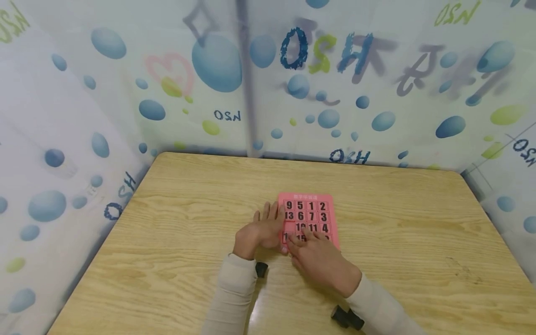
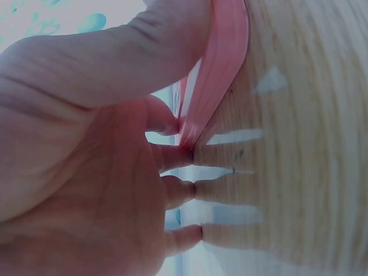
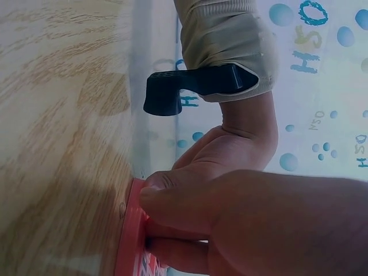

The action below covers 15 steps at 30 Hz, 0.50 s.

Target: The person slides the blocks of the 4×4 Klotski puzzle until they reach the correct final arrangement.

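A pink number sliding puzzle (image 1: pixel 309 197) lies flat on the table. Its top row reads 9, 5, 1, 2 and the second 13, 6, 7, 3. In the third row, the leftmost slot (image 1: pixel 289 226) holds no tile. My left hand (image 1: pixel 264 230) rests along the puzzle's left side, fingers straight and spread; the left wrist view shows their tips at the wooden surface and the thumb (image 2: pixel 172 46) against the pink edge. My right hand (image 1: pixel 320 258) lies over the near rows, fingertips touching tiles, partly hiding the bottom row. Its thumb (image 3: pixel 167 198) touches the frame's edge.
The wooden table (image 1: pixel 188 200) reaches back to a curtain (image 1: pixel 272 107) printed with blue and green drops. A black wrist device (image 1: pixel 347 318) sits by the right sleeve, and another black piece (image 1: pixel 261 270) by the left cuff.
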### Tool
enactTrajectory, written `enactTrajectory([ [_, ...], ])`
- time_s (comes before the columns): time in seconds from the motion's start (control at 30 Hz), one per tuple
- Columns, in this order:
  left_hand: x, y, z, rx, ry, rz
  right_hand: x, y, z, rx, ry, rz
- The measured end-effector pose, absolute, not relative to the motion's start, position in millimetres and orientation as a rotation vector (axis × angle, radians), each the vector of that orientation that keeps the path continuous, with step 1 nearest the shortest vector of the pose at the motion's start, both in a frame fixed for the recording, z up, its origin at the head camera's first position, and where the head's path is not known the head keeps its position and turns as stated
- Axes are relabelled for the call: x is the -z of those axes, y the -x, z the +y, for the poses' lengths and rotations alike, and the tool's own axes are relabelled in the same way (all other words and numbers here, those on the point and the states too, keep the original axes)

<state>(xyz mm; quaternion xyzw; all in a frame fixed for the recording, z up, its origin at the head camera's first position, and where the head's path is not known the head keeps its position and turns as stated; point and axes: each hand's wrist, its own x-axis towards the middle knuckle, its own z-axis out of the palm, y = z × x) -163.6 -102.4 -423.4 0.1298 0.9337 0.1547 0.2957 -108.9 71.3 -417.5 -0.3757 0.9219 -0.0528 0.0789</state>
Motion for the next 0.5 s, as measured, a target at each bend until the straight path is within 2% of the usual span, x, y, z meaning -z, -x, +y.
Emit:
enactTrajectory([
  [0.5,421.7,164.6,-101.7,-0.399,-0.349,2.485,416.6,109.6,73.1,0.191,1.144,2.765],
])
